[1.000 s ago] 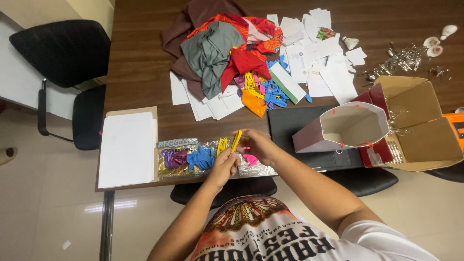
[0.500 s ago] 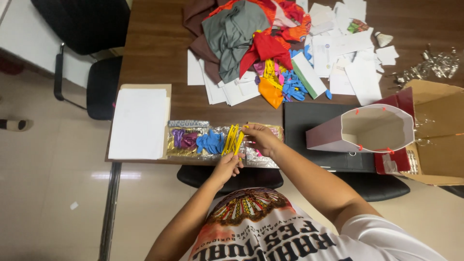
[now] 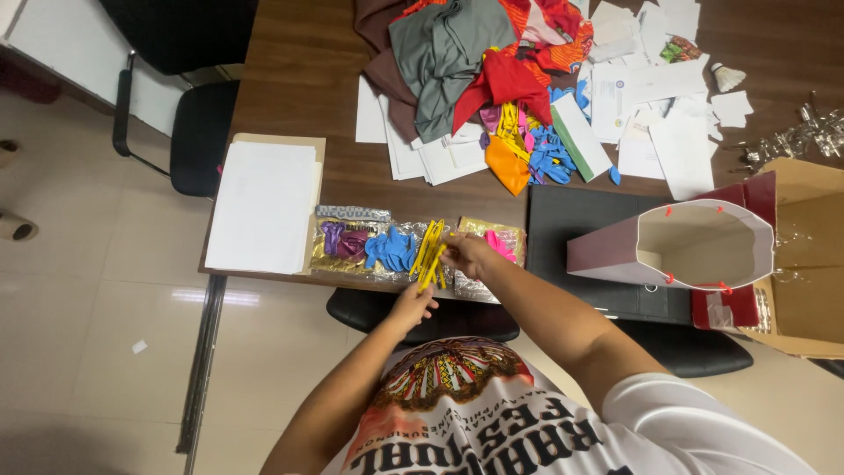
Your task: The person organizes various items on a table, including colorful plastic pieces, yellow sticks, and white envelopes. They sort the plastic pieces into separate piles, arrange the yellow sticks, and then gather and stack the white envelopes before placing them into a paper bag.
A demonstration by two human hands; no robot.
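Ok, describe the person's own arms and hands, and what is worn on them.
Both arms are bare from the upper arm down. The left hand and right hand wear no gloves, and no rings, watch or bracelet can be made out. A short white sleeve covers the right shoulder; it belongs to a white T-shirt with a colourful fan-shaped print and red lettering.

1. A person's right hand [image 3: 466, 253] and left hand [image 3: 411, 305] grip a bunch of long yellow balloons [image 3: 429, 251] at the near edge of a brown wooden table [image 3: 299, 88].
2. Under the balloons lies a shiny foil sheet [image 3: 387, 273] holding blue balloons [image 3: 389, 250], purple balloons [image 3: 338, 237] and pink balloons [image 3: 499, 244].
3. A stack of white paper [image 3: 261, 207] sits just to the left.
4. To the right, a maroon paper gift bag [image 3: 677, 251] lies on its side, mouth open.
5. Farther back, crumpled clothes [image 3: 457, 53] and scattered papers [image 3: 651, 114] cover the table.
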